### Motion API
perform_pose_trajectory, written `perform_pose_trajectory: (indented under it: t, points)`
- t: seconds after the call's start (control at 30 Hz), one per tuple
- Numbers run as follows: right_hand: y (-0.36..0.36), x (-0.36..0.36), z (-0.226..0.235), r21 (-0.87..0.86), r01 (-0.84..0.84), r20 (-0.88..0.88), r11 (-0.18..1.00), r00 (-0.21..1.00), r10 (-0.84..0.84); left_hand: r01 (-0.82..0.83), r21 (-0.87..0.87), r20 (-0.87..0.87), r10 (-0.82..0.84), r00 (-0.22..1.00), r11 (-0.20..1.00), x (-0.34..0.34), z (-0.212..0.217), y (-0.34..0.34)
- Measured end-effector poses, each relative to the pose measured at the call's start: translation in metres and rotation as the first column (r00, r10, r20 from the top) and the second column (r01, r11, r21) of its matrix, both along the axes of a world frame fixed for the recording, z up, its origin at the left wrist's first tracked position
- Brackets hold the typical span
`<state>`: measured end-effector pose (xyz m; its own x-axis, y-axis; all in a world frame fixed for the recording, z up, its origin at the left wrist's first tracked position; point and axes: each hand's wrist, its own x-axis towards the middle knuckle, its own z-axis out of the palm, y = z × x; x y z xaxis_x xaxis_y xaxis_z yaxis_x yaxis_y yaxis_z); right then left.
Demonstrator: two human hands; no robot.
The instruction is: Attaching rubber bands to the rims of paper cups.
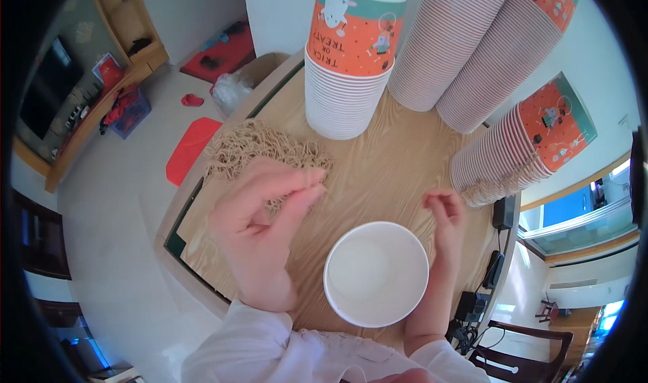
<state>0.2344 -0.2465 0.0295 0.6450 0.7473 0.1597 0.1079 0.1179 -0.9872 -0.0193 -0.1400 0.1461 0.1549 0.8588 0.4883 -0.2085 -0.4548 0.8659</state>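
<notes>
A white paper cup [376, 274] stands upright on the wooden table [391, 160], between my hands. My left hand [260, 211] pinches tan straw strands [260, 150] between thumb and fingertips, above the heap. My right hand [447, 214] hovers beside the cup, loosely curled, holding nothing that I can see. Stacked cups [347, 79] stand behind.

On the table [378, 160], the empty cup [376, 274] sits nearest the person, between the left hand [260, 214] at its nine o'clock and the right hand [445, 217] at its two o'clock. A heap of strings [260, 150] lies at the cup's eleven o'clock (the left hand's fingertips touch it). Cup stacks [351, 59] stand behind, from twelve to two o'clock.
</notes>
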Motion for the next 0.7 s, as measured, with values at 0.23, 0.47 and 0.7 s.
perform_pose_trajectory:
  t: [0.23, 0.47, 0.7]
  points:
    - [-0.036, -0.055, 0.082, 0.055, 0.027, 0.543, 0.998, 0.838, -0.052, 0.622, 0.250, -0.318, -0.544, 0.777, 0.742, 0.027, -0.005, -0.008]
    - [-0.031, -0.079, 0.090, -0.019, -0.075, 0.420, 0.997, 0.904, 0.076, 0.583, 0.143, -0.316, -0.521, 0.793, 0.800, 0.044, -0.015, -0.014]
    - [-0.027, -0.075, 0.086, -0.090, -0.008, 0.326, 0.996, 0.945, 0.037, 0.491, 0.188, -0.468, -0.362, 0.806, 0.851, 0.051, -0.022, -0.013]
